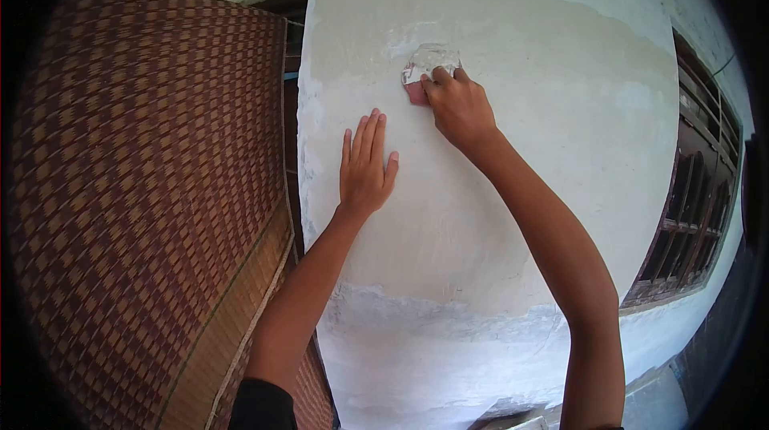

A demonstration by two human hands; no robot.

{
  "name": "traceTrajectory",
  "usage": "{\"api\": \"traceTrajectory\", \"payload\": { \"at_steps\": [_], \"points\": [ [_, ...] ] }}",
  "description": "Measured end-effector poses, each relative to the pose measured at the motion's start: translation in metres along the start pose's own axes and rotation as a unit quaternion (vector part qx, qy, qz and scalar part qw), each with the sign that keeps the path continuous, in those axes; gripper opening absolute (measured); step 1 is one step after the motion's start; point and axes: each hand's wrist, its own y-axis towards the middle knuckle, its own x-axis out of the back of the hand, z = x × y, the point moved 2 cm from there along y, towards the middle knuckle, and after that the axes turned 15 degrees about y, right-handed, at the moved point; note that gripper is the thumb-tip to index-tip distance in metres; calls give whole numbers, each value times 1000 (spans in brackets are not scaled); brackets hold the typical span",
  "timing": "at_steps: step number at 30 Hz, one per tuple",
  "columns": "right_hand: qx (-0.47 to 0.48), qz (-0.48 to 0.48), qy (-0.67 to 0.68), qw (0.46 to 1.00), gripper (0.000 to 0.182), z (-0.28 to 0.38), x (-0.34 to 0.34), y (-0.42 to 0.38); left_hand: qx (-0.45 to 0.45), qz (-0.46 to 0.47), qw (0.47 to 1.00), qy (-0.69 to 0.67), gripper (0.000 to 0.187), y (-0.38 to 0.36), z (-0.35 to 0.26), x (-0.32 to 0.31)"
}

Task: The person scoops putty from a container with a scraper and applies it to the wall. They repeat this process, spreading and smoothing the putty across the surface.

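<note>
A whitewashed wall with a large beige, smoothed patch fills the middle of the view. My right hand is closed around a piece of sandpaper, reddish on one part and whitish and creased on another, pressed against the upper part of the patch. The fingers cover some of the sheet. Lower and to the left, my left hand lies flat on the wall, fingers stretched upward and thumb apart, holding nothing.
A brown and tan woven mat stands along the left side, close to the wall's edge. On the right is a dark wooden window with bars. Rough grey-white plaster borders the patch below.
</note>
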Motion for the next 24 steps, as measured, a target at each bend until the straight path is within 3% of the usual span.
{"api": "traceTrajectory", "payload": {
  "at_steps": [6, 12, 15, 18, 23, 24],
  "points": [
    [29, 27, -9, 999, 9, 17, -1, -28, -5, 0, 1000, -6, 64, 0, 5, 2],
    [29, -35, 115, 992, 8, 31, 36, -38, 6, -1, 1000, 4, 64, -2, 5, 2],
    [-123, -169, 258, 943, 8, 15, 52, -9, 6, -5, 1000, 4, 64, -4, 8, 1],
    [-279, -174, 308, 893, 30, -21, 35, 21, 9, -4, 1000, 4, 64, -4, 11, 1],
    [-309, -165, 310, 884, 35, -46, 1, 40, 10, -4, 1000, 0, 63, -6, 15, 4],
    [-309, -188, 259, 896, 36, -51, -2, 38, 8, -8, 1000, 2, 63, -5, 16, 4]
  ]
}}
